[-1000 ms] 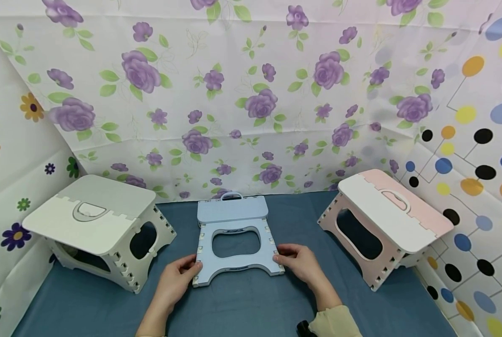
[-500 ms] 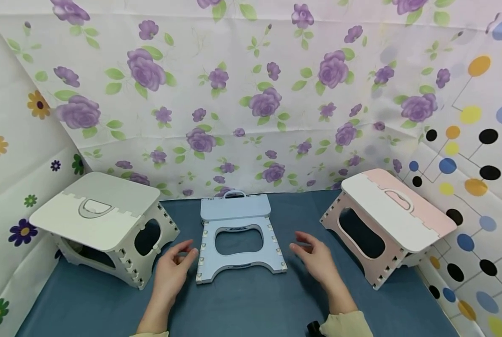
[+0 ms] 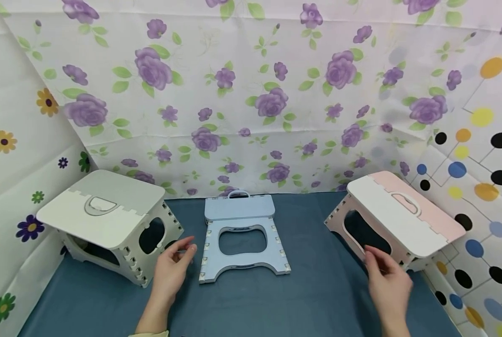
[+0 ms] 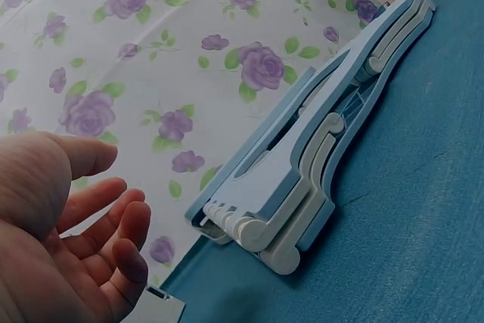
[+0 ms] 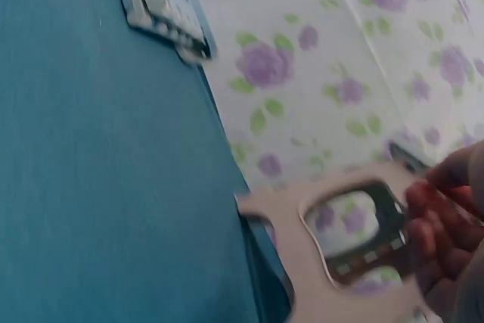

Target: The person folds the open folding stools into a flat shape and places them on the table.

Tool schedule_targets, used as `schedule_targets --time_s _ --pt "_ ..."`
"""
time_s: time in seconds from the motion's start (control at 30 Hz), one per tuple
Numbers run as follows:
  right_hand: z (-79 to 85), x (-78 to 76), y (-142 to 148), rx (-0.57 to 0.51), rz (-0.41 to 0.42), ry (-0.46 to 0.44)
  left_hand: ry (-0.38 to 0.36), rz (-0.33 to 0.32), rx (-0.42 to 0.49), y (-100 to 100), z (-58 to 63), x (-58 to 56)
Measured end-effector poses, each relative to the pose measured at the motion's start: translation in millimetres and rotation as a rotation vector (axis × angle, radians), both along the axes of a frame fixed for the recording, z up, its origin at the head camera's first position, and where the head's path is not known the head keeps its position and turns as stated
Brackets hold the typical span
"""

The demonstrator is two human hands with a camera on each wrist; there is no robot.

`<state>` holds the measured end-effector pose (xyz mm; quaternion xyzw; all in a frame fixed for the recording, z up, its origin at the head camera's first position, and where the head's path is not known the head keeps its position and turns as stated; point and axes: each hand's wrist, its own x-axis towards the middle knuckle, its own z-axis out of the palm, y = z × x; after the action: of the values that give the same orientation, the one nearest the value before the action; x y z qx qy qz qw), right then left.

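A light blue folding stool point(image 3: 239, 208) lies folded flat on the cloth, its carry handle toward the back. Just left of it hovers my left hand point(image 3: 172, 269), apart from the stool, fingers loosely bent and holding nothing; the left wrist view shows the gap between that hand point(image 4: 76, 225) and the folded stool point(image 4: 265, 179). At the right stands an unfolded pink and white stool point(image 3: 381, 201). My right hand point(image 3: 389, 283) is in front of its near side, fingers loosely bent. In the right wrist view the fingers overlap the stool's side panel point(image 5: 291, 240); contact cannot be told.
An unfolded white and grey folding stool point(image 3: 120, 187) stands at the left, angled inward. Blue cloth point(image 3: 309, 299) covers the table. A purple-flowered sheet point(image 3: 251, 117) hangs behind, with patterned sheets along both sides.
Both hands let go of the blue stool, which stays flat. My right hand has moved right to the pink stool. The left hand has drawn slightly away. The head view has shifted a little.
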<state>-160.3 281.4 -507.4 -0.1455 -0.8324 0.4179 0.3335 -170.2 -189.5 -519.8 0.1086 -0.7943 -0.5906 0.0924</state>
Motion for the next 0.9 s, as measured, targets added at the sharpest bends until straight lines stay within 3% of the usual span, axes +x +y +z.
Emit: schedule_targets --time_s 0.2,0.33,0.47,0.63,0.9 --pt "-0.3 15.1 37 -0.181 -0.299 0.143 -0.009 -0.005 0.019 1 -1.1 1.2" --pt "-2.9 9.2 66 -0.329 -0.403 0.155 -0.006 -0.002 0.026 2 -2.0 -0.2" --pt "-9.8 -1.1 89 -0.428 -0.390 0.006 0.004 0.000 0.026 1 -2.1 -0.5" --pt "-22.0 -12.6 107 -0.440 -0.314 -0.183 0.012 -0.008 0.027 1 -3.1 -0.7" --pt "-29.9 -32.2 128 -0.399 -0.257 -0.275 0.017 -0.009 0.020 2 -4.9 -1.9"
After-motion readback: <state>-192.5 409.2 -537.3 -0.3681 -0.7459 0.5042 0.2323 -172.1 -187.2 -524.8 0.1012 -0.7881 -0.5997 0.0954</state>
